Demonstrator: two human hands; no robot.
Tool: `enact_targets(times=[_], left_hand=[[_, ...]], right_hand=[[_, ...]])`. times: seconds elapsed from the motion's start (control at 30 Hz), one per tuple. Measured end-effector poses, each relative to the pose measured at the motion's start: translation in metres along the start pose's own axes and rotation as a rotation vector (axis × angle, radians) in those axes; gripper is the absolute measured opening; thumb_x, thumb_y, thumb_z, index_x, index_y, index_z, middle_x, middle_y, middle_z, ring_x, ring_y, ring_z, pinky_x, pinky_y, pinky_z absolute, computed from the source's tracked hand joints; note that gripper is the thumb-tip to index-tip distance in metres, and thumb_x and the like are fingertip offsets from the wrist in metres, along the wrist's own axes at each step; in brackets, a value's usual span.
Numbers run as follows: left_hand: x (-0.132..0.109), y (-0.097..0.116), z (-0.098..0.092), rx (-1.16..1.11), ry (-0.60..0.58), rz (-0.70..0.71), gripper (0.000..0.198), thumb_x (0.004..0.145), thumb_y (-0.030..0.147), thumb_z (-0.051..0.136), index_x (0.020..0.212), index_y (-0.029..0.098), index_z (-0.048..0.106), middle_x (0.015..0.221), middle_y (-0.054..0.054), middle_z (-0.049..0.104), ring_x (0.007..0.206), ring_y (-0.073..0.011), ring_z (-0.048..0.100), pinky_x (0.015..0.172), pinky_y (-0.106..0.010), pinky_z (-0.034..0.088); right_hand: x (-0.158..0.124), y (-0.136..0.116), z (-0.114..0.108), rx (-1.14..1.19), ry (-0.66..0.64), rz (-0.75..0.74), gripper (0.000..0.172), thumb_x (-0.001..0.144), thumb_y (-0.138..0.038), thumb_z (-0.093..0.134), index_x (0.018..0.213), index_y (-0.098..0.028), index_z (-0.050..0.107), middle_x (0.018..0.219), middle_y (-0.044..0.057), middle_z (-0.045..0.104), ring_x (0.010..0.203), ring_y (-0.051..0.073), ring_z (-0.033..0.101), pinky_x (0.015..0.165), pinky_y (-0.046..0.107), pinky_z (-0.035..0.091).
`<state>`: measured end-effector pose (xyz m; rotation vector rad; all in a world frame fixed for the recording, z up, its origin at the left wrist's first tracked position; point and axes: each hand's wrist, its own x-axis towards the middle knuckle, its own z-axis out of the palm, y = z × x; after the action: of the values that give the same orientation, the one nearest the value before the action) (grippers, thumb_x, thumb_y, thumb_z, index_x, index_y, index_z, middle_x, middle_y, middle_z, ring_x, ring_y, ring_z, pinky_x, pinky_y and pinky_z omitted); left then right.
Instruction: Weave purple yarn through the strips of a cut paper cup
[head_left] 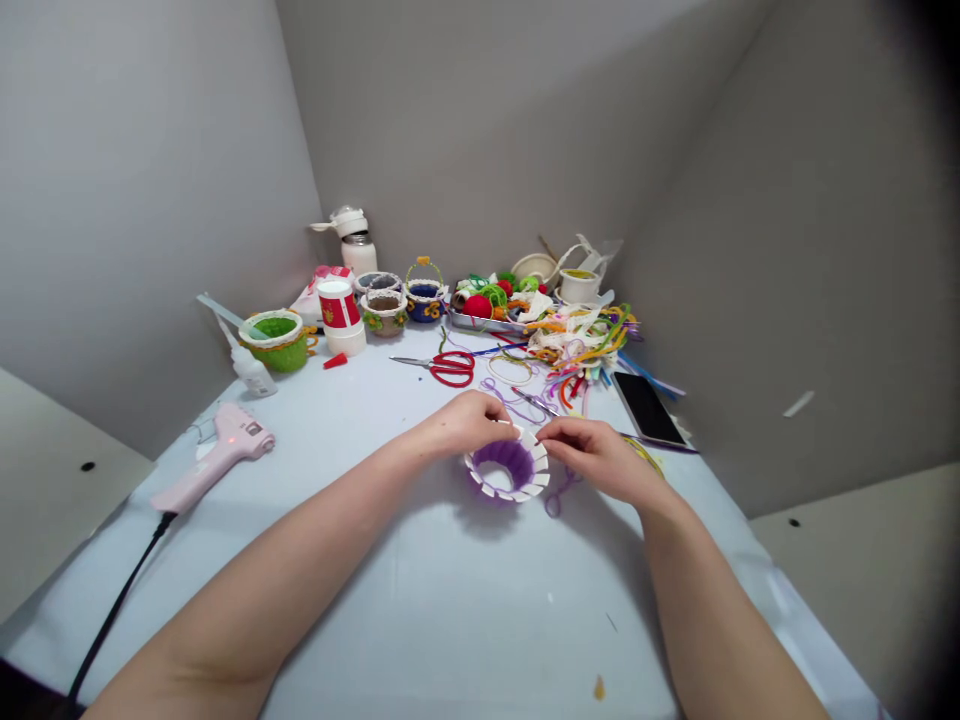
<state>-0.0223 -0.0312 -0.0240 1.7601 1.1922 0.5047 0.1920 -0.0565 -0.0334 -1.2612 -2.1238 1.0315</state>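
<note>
A small cup [538, 480] with white slats spread round its rim and purple yarn inside is held above the table. My left hand [474, 420] grips its far left rim, the fingers bent over the edge. At the right of the rim, my right hand [589, 450] has its thumb and index finger pinched together; what is between them is too small to make out. Loose purple yarn [553, 503] hangs beside the cup, under my right hand. Beyond the hands lie red-handled scissors [453, 369] and a slim pen-like tool [534, 401].
A pink glue gun [217, 460] with a black cord lies left. Behind it stand a glue bottle [253, 372], a green basket [276, 345] and a red-and-white cup [340, 305]. Yarn balls fill a tray [487, 323] at the back. A phone [646, 408] lies right.
</note>
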Motion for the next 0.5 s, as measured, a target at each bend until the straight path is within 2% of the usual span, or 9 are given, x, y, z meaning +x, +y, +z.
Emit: enact_targets(times=[0.2, 0.37, 0.5], left_hand=[[0.001, -0.001, 0.004, 0.009, 0.01, 0.01, 0.025, 0.067, 0.039, 0.059, 0.071, 0.014, 0.065, 0.066, 0.0, 0.061, 0.06, -0.0124, 0.053, 0.053, -0.023, 0.038], [0.001, -0.002, 0.003, 0.017, 0.012, 0.034, 0.025, 0.067, 0.038, 0.059, 0.071, 0.014, 0.066, 0.067, 0.0, 0.062, 0.061, -0.0127, 0.054, 0.054, -0.023, 0.039], [0.001, -0.002, 0.002, 0.011, 0.003, 0.033, 0.024, 0.067, 0.038, 0.059, 0.071, 0.014, 0.066, 0.066, 0.0, 0.062, 0.061, -0.0121, 0.053, 0.053, -0.022, 0.038]], right_hand=[[-0.001, -0.008, 0.004, 0.004, 0.21, -0.047, 0.022, 0.086, -0.038, 0.055, 0.08, -0.017, 0.061, 0.075, 0.003, 0.058, 0.064, 0.013, 0.049, 0.056, 0.024, 0.039], [-0.005, -0.02, 0.007, -0.105, 0.209, -0.165, 0.019, 0.087, -0.034, 0.054, 0.081, -0.019, 0.063, 0.078, 0.005, 0.061, 0.07, 0.015, 0.053, 0.061, 0.027, 0.041], [-0.008, -0.017, -0.001, -0.141, 0.172, -0.185, 0.018, 0.088, -0.031, 0.053, 0.081, -0.019, 0.064, 0.077, 0.004, 0.06, 0.069, 0.015, 0.053, 0.061, 0.027, 0.04]])
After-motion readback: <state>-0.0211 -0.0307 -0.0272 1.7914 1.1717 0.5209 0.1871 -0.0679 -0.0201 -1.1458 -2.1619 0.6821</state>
